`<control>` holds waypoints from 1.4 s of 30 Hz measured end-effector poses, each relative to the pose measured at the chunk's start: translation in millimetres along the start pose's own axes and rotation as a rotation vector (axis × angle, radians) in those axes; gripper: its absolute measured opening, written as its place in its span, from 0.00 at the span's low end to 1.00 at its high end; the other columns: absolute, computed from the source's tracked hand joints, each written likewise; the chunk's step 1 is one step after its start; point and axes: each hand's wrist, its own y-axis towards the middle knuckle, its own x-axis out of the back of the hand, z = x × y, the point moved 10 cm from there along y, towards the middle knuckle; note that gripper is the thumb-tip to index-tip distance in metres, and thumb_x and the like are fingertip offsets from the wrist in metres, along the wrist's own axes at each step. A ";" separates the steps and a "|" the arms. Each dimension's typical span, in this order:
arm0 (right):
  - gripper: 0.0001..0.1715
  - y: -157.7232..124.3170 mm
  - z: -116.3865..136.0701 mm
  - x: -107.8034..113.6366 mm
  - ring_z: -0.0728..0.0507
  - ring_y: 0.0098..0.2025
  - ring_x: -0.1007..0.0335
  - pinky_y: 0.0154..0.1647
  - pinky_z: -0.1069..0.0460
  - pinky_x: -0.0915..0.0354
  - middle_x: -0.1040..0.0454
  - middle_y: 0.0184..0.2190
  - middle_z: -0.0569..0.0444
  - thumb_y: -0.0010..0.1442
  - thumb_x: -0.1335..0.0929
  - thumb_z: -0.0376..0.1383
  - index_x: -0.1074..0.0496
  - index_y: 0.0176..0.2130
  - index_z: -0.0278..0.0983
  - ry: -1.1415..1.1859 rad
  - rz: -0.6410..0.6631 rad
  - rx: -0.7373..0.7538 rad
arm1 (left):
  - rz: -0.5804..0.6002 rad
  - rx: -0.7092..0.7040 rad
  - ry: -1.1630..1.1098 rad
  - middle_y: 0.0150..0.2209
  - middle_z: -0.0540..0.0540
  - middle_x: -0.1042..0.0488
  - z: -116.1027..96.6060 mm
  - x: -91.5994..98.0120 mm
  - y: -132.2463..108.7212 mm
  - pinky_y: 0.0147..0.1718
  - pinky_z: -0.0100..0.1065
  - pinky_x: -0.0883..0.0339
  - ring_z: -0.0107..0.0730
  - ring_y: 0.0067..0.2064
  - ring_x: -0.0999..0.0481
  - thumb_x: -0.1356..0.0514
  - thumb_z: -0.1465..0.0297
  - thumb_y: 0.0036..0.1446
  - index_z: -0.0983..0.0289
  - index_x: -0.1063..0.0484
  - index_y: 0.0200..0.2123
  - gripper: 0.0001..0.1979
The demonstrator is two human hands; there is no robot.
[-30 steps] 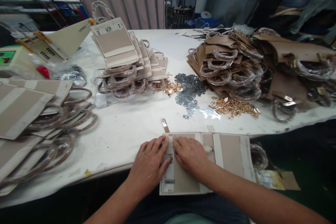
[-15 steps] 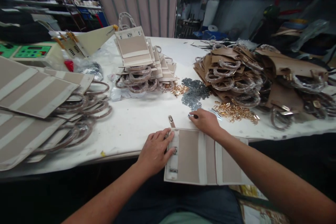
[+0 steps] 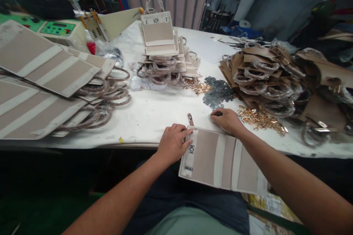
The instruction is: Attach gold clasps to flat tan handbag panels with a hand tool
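Note:
A beige bag panel point(image 3: 205, 154) with pale strips lies opened out over the table's front edge, partly above my lap. My left hand point(image 3: 173, 141) grips its upper left corner, thumb and fingertips on the pale strip beside metal fittings. Just beyond that corner, a narrow strap with a metal turn-lock plate point(image 3: 190, 118) sticks up. My right hand point(image 3: 227, 119) is pinched closed low over the table, just past the panel's top edge. Something small and dark shows between its fingers, too small to name. Nearby lie a heap of grey metal plates point(image 3: 217, 91) and loose gold-coloured clips point(image 3: 261, 119).
Stacked beige bag panels with wrapped handles point(image 3: 55, 95) cover the left side. Another beige bag stack point(image 3: 160, 44) stands at the back middle. Brown bags point(image 3: 256, 69) with plastic-wrapped handles are piled right. A machine with a green control panel point(image 3: 57, 28) stands back left.
The view has shifted, so the table's contents sit further right in the picture. My right hand has stayed pinched near the grey plates. My left hand keeps hold of the panel, which lies slightly more tilted.

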 end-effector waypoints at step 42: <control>0.13 29.2 -100.4 33.4 0.41 0.44 0.22 0.44 0.53 0.33 0.17 0.43 0.54 0.60 0.24 0.38 0.15 0.47 0.46 -0.140 0.044 0.010 | -0.055 -0.068 0.006 0.54 0.57 0.23 6.2 -0.6 10.1 0.50 0.49 0.29 0.47 0.54 0.26 0.37 0.67 0.67 0.54 0.24 0.59 0.18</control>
